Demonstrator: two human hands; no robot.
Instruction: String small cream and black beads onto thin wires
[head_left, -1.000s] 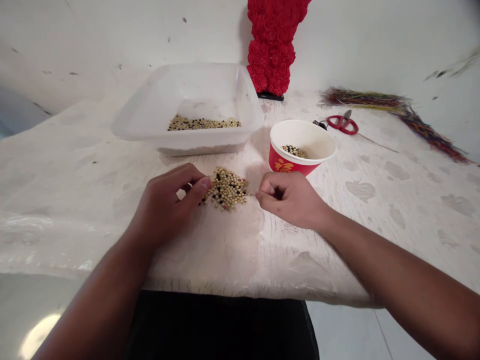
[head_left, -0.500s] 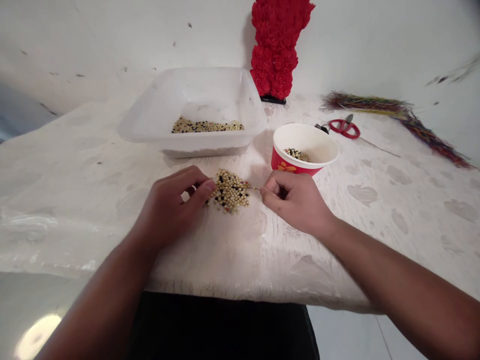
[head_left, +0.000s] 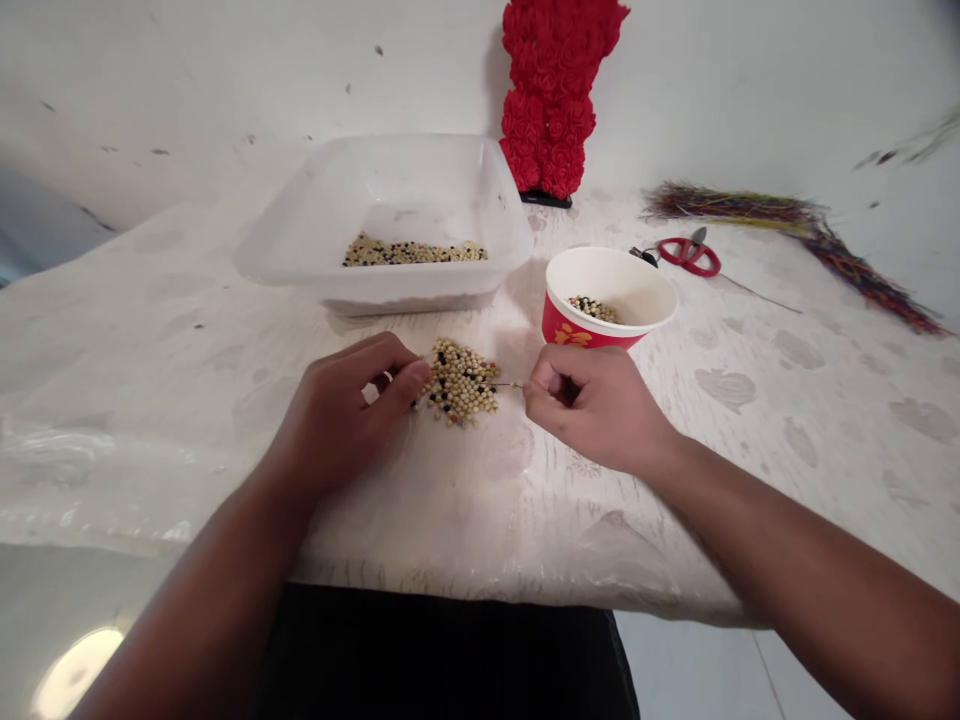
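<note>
A small heap of cream beads [head_left: 461, 385], mixed with black and a few red ones, lies on the table between my hands. My left hand [head_left: 356, 405] rests at the heap's left edge, thumb and forefinger pinched together; what is between them is hidden. On the other side, my right hand [head_left: 592, 405] pinches the end of a thin strand [head_left: 501, 384], a fine wire or thread. The strand points left over the heap's right edge, and a tiny pale bead sits on it close to my fingertips. Just behind my right hand stands a red and white paper cup [head_left: 555, 315] with beads inside.
A white plastic tub [head_left: 300, 245] holding more beads stands at the back left. Behind it is a red rose-covered figure [head_left: 551, 120]. Red-handled scissors [head_left: 690, 258] and a bundle of coloured strands [head_left: 750, 207] lie at the back right. The patterned tablecloth [head_left: 450, 530] ends near me.
My right hand has shifted slightly to the right and down, drawing the strand back from the heap's middle to its right edge. My left hand stays in place.
</note>
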